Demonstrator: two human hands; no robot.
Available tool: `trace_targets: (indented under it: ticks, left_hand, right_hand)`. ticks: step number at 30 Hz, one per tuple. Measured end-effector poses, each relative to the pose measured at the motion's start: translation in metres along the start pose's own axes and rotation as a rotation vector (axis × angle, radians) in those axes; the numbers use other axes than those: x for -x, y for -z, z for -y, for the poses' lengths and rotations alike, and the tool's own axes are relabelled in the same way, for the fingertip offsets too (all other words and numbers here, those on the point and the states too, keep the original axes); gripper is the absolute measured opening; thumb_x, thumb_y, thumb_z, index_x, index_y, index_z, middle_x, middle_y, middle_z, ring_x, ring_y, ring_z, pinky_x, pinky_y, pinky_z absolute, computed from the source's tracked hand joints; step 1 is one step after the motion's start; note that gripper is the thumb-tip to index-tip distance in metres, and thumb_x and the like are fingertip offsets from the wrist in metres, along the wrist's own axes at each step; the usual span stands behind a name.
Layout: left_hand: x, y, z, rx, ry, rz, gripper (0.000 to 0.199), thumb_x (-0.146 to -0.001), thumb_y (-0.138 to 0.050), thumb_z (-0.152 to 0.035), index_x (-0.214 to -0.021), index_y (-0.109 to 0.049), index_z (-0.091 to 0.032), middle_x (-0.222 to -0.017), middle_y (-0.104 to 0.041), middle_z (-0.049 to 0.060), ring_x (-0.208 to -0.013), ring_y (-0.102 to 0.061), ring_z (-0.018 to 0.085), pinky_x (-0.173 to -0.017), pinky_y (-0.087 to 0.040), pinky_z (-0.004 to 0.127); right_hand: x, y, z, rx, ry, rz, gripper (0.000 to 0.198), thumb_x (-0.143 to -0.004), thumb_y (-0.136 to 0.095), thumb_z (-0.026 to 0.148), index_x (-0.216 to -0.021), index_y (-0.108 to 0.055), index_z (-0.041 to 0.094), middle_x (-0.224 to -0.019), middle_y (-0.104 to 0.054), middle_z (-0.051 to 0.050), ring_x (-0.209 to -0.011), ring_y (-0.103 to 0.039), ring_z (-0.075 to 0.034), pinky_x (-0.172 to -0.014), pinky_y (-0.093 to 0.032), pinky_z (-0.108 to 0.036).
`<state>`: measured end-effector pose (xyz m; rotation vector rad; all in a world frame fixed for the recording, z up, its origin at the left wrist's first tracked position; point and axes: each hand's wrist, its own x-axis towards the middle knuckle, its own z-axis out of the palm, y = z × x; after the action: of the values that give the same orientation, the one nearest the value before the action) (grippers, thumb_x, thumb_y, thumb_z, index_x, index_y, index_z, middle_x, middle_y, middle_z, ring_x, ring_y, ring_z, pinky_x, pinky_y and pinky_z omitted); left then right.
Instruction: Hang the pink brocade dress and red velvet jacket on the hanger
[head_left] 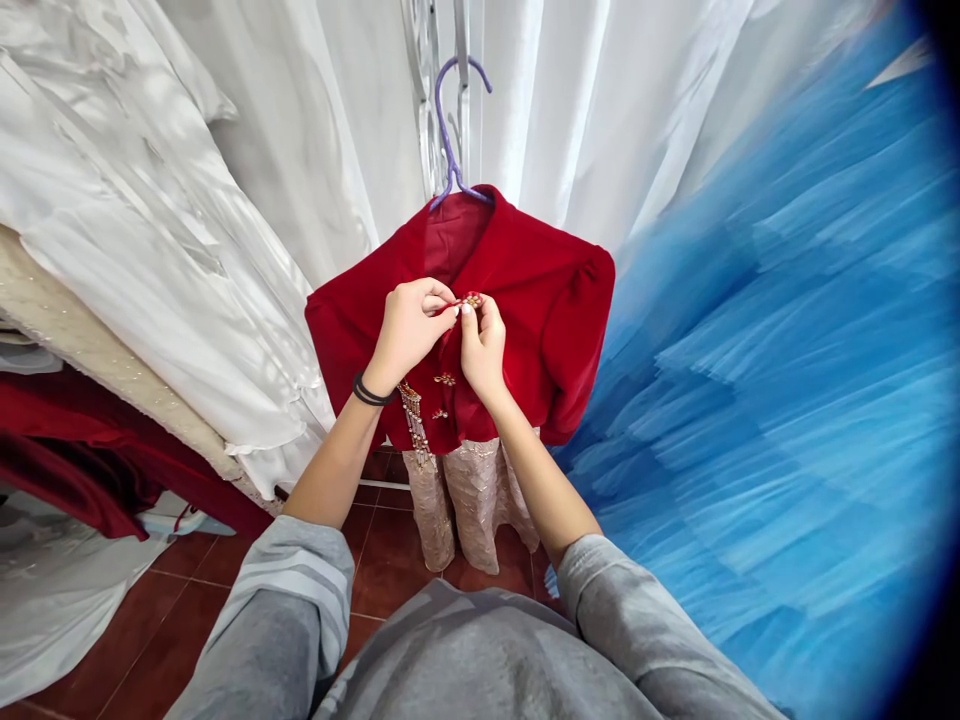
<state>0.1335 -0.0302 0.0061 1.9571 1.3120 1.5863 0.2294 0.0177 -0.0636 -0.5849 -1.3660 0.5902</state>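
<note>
A red velvet jacket (517, 240) hangs in front of me on a purple hanger (450, 150). At its upper front opening, my left hand (412, 325) is closed, pinching the jacket's edge between thumb and fingers. Beside it, nearly touching, my right hand (484, 350) pinches a gold and red ornamental button (472, 299). Lower on the front sit two more ornamental buttons, one of them a gold one (445, 379). A beaded tassel (414, 420) dangles below my left wrist. Under the jacket hangs a pale pink patterned skirt (472, 500).
White garments (187, 270) hang at the left, with dark red fabric (90, 450) below them. A large blue tulle dress (787, 400) fills the right side. Behind the jacket are a white metal rack (463, 100) and white curtains (555, 90). The floor has reddish tiles (382, 560).
</note>
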Motion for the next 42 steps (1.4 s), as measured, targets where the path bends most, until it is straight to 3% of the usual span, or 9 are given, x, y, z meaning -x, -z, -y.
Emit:
trace_targets:
  ticks: [5, 10, 14, 18, 21, 27, 32, 38, 42]
  left_hand:
    - [-0.003, -0.001, 0.008, 0.103, 0.016, -0.022, 0.007, -0.071, -0.069, -0.012, -0.077, -0.070, -0.014, -0.082, -0.075, 0.006, -0.080, -0.072, 0.018, -0.081, -0.058, 0.030]
    - [-0.010, 0.001, 0.010, 0.096, 0.025, 0.048, 0.009, -0.068, -0.066, -0.004, -0.070, -0.068, -0.013, -0.074, -0.072, 0.004, -0.073, -0.067, 0.015, -0.072, -0.053, 0.026]
    - [-0.014, 0.002, 0.008, 0.092, 0.070, 0.132, 0.012, -0.066, -0.064, -0.002, -0.068, -0.064, -0.014, -0.070, -0.067, 0.000, -0.066, -0.060, 0.011, -0.067, -0.047, 0.024]
    - [-0.018, 0.002, 0.009, 0.118, 0.100, 0.204, 0.012, -0.065, -0.060, -0.002, -0.065, -0.059, -0.014, -0.065, -0.059, -0.003, -0.062, -0.052, 0.009, -0.064, -0.042, 0.023]
    - [-0.021, 0.002, 0.011, 0.131, 0.100, 0.216, 0.012, -0.067, -0.057, -0.004, -0.063, -0.055, -0.015, -0.062, -0.055, -0.004, -0.060, -0.048, 0.008, -0.062, -0.040, 0.022]
    - [-0.022, 0.006, 0.009, 0.107, 0.104, 0.254, 0.011, -0.067, -0.057, -0.004, -0.066, -0.057, -0.015, -0.061, -0.055, -0.004, -0.059, -0.047, 0.008, -0.060, -0.039, 0.022]
    - [-0.020, 0.008, 0.007, 0.094, 0.085, 0.244, 0.009, -0.068, -0.060, -0.005, -0.067, -0.059, -0.014, -0.066, -0.059, -0.003, -0.062, -0.050, 0.008, -0.065, -0.042, 0.023]
    - [-0.018, 0.011, 0.006, 0.059, 0.101, 0.258, 0.004, -0.070, -0.066, -0.011, -0.074, -0.065, -0.013, -0.075, -0.067, 0.002, -0.073, -0.060, 0.012, -0.074, -0.048, 0.027]
    - [-0.016, 0.011, 0.004, -0.084, 0.084, 0.277, 0.003, -0.074, -0.065, -0.013, -0.077, -0.066, -0.013, -0.083, -0.070, 0.005, -0.081, -0.064, 0.016, -0.080, -0.049, 0.031]
  right_hand:
    - [0.000, 0.000, 0.006, 0.052, 0.004, -0.015, 0.024, -0.098, -0.038, 0.042, -0.098, -0.049, 0.020, -0.098, -0.061, -0.008, -0.092, -0.057, -0.018, -0.090, -0.048, -0.033]
    - [-0.001, 0.013, 0.010, 0.046, 0.006, 0.035, 0.025, -0.095, -0.046, 0.042, -0.093, -0.055, 0.019, -0.093, -0.063, -0.006, -0.089, -0.057, -0.018, -0.087, -0.047, -0.032]
    - [-0.005, 0.023, 0.011, -0.070, -0.066, 0.126, 0.029, -0.089, -0.055, 0.047, -0.086, -0.058, 0.018, -0.085, -0.063, -0.003, -0.079, -0.056, -0.016, -0.077, -0.046, -0.029]
    - [-0.008, 0.022, 0.014, -0.129, -0.103, 0.073, 0.030, -0.084, -0.060, 0.046, -0.076, -0.058, 0.017, -0.072, -0.058, 0.000, -0.068, -0.050, -0.012, -0.067, -0.044, -0.026]
    - [-0.010, 0.019, 0.016, -0.199, -0.223, 0.088, 0.029, -0.078, -0.064, 0.045, -0.074, -0.060, 0.017, -0.064, -0.054, 0.002, -0.056, -0.043, -0.009, -0.052, -0.039, -0.023]
    - [-0.012, 0.019, 0.013, -0.362, -0.309, 0.100, 0.035, -0.070, -0.072, 0.049, -0.082, -0.065, 0.017, -0.075, -0.061, 0.000, -0.063, -0.050, -0.010, -0.052, -0.044, -0.022]
    - [-0.013, 0.021, 0.012, -0.276, -0.211, 0.128, 0.032, -0.077, -0.067, 0.048, -0.078, -0.064, 0.016, -0.069, -0.058, 0.002, -0.058, -0.043, -0.008, -0.054, -0.038, -0.023]
    - [-0.005, 0.017, 0.014, 0.049, 0.041, 0.015, 0.021, -0.089, -0.053, 0.037, -0.086, -0.060, 0.017, -0.084, -0.066, -0.005, -0.075, -0.057, -0.016, -0.073, -0.046, -0.029]
    - [0.002, 0.011, 0.008, 0.182, 0.085, -0.039, 0.017, -0.094, -0.044, 0.031, -0.088, -0.054, 0.019, -0.089, -0.066, -0.007, -0.082, -0.058, -0.018, -0.078, -0.047, -0.031]
